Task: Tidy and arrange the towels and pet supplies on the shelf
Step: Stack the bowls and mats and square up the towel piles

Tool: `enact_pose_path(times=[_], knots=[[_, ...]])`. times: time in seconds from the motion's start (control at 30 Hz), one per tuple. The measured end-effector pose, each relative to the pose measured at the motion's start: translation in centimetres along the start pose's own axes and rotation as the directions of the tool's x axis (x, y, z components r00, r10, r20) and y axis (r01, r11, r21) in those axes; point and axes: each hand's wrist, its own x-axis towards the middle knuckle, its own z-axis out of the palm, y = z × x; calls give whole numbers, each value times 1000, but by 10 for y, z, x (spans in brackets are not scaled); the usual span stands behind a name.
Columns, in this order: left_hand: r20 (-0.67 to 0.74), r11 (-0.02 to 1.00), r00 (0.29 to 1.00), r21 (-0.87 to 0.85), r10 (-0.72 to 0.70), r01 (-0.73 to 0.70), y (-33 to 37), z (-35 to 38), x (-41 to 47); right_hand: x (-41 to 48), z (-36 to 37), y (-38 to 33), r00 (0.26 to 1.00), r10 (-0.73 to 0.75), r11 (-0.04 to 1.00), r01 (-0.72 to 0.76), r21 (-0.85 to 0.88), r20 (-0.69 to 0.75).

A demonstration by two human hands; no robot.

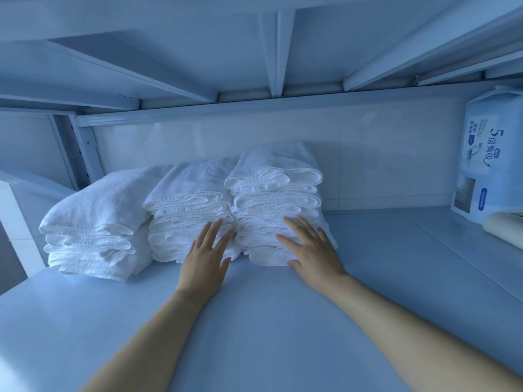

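Both flat hands (pixel 205 258) apparently against towel stacks (pixel 271 210)

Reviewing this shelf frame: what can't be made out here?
Head view only:
- Pale roll: cut off by the right edge, so what it is stays unclear.
- Printed package: partly cropped at the right; small print unreadable.
- Middle towel stack and right towel stack: the left hand and right hand cover their lower front folds.
- Stack backs: hidden by the towels themselves.
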Motion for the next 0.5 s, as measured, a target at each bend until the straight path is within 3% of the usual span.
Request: enact_pose_path(times=[0.2,0.33,0.5], knots=[[18,1000,1000,9,-11,11,5,-3,-1,5,-6,-8,994,-19,1000,16,-24,-106],[0,1000,1000,22,19,-19,-2,-20,1,25,-12,-40,977,-112,987,132,96,-184],[-26,991,1000,130,2,2,-50,-60,-16,53,-22,-94,977,-200,944,214,253,-79]])
